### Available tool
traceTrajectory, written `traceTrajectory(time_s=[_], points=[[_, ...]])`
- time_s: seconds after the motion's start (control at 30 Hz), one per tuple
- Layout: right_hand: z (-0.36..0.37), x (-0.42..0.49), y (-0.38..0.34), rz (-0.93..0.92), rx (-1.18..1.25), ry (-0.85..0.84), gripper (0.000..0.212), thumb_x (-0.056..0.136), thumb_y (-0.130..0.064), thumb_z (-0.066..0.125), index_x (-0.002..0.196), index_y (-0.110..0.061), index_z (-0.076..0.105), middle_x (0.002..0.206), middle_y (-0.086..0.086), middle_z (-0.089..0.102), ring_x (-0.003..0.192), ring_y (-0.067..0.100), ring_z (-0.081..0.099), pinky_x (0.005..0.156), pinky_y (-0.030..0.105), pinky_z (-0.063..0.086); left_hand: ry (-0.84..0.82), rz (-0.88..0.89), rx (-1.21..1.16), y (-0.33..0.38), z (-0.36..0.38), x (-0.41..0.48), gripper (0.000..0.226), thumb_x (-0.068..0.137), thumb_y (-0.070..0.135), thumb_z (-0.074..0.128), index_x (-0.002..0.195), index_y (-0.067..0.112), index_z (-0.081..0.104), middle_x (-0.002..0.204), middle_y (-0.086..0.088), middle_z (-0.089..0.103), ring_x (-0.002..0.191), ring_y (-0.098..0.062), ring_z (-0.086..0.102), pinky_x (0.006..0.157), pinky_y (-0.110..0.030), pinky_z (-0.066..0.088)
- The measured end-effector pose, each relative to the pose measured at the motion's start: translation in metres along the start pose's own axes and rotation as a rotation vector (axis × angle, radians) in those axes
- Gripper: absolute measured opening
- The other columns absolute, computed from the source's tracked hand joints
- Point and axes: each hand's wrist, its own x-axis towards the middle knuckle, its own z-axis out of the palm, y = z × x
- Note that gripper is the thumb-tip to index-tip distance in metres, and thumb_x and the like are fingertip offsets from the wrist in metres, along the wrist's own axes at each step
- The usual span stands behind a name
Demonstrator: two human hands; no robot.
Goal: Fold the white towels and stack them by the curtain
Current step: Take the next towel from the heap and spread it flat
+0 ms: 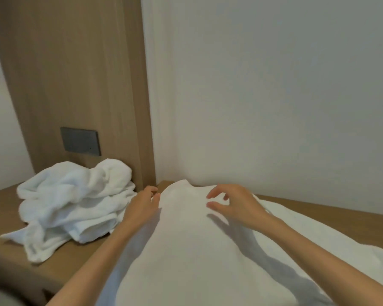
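Your left hand [142,205] sits at the spread towel's [186,250] near edge, fingers [155,196] curled against the hem; I cannot tell if they pinch it. Your right hand [237,206] hovers above the cloth, loosely open and holding nothing, probably lining up a fold. Beyond your left fingers, crumpled towels [71,204] wait on the wooden tabletop [0,208], below a dark switch plate [81,141].

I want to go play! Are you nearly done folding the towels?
Not nearly. No folded stack shows yet. In hand: one white towel spread out, left hand at its edge, right hand just above it. Left to do: the crumpled pile beside it, all unfolded.
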Motion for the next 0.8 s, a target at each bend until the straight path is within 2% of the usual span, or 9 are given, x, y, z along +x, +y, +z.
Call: traceTrajectory(time_s=[0.07,0.17,0.3,0.37,0.47,0.57,0.63,0.73,0.8], points=[[0.011,-0.031,-0.03,-0.072,0.006,-0.123,0.031,0.08,-0.058,0.063,0.103,-0.037,0.064,0.111,-0.019,0.061,0.097,0.004,0.051,0.094,0.032,0.042,-0.016,-0.035,0.069,-0.008,-0.009,-0.021,0.039,0.1,0.033,0.039,0.134,0.015,0.046,0.134,-0.009,0.053,0.122,-0.029,0.049,0.1,-0.038,0.039],[0.038,-0.074,-0.059,-0.17,-0.17,-0.327,0.053,0.078,-0.075,0.049,0.119,-0.042,0.054,0.131,-0.019,0.05,0.118,0.01,0.041,0.104,0.039,0.031,-0.144,-0.137,0.157,-0.022,-0.018,-0.05,0.052,0.099,0.045,0.037,0.142,0.016,0.037,0.141,-0.012,0.047,0.131,-0.032,0.04,0.105,-0.038,0.031],[0.062,-0.111,-0.07,-0.171,-0.237,-0.576,0.069,0.076,-0.077,0.05,0.137,-0.048,0.034,0.152,-0.016,0.021,0.141,0.027,0.01,0.113,0.057,0.005,-0.239,-0.198,0.207,-0.041,-0.03,-0.085,0.076,0.093,0.06,0.039,0.149,0.012,0.023,0.151,-0.01,0.035,0.138,-0.03,0.031,0.11,-0.038,0.026],[0.071,-0.123,-0.072,-0.194,-0.258,-0.605,0.067,0.083,-0.069,0.05,0.142,-0.05,0.025,0.157,-0.016,0.014,0.145,0.028,0.0,0.112,0.062,-0.002,-0.275,-0.24,0.204,-0.046,-0.037,-0.098,0.081,0.091,0.062,0.041,0.15,0.011,0.02,0.153,-0.011,0.03,0.14,-0.03,0.028,0.111,-0.038,0.027],[0.075,-0.133,-0.078,-0.251,-0.228,-0.437,0.043,0.097,-0.053,0.037,0.138,-0.042,0.043,0.148,-0.015,0.039,0.138,0.022,0.03,0.115,0.05,0.019,-0.271,-0.231,0.105,-0.045,-0.045,-0.116,0.07,0.094,0.053,0.045,0.147,0.011,0.027,0.147,-0.011,0.039,0.132,-0.028,0.039,0.104,-0.035,0.035],[0.065,-0.132,-0.088,-0.281,-0.125,-0.32,0.033,0.1,-0.044,0.037,0.119,-0.03,0.061,0.121,-0.008,0.064,0.107,0.017,0.057,0.092,0.035,0.044,-0.221,-0.193,-0.198,-0.033,-0.055,-0.132,0.056,0.098,0.042,0.044,0.144,0.013,0.034,0.139,-0.011,0.046,0.119,-0.022,0.049,0.086,-0.028,0.038],[0.05,-0.122,-0.09,-0.241,-0.071,-0.137,0.027,0.101,-0.04,0.039,0.104,-0.024,0.06,0.103,-0.007,0.066,0.095,0.019,0.06,0.081,0.033,0.043,-0.072,-0.126,-0.326,-0.024,-0.064,-0.138,0.047,0.1,0.038,0.04,0.14,0.014,0.039,0.138,-0.009,0.047,0.113,-0.015,0.047,0.085,-0.026,0.036],[0.007,-0.092,-0.083,-0.04,0.062,0.33,0.026,0.1,-0.033,0.044,0.084,-0.015,0.054,0.075,-0.002,0.055,0.073,0.021,0.051,0.065,0.031,0.03,0.197,-0.024,-0.412,-0.01,-0.076,-0.138,0.039,0.102,0.031,0.036,0.135,0.012,0.044,0.133,-0.009,0.051,0.11,-0.014,0.047,0.089,-0.027,0.035],[-0.031,-0.074,-0.067,0.214,0.172,0.565,0.029,0.1,-0.03,0.043,0.085,-0.008,0.054,0.08,0.009,0.059,0.077,0.027,0.052,0.066,0.033,0.032,0.206,0.005,-0.416,0.0,-0.077,-0.135,0.036,0.102,0.029,0.037,0.132,0.012,0.046,0.13,-0.008,0.053,0.109,-0.015,0.048,0.088,-0.028,0.035]])
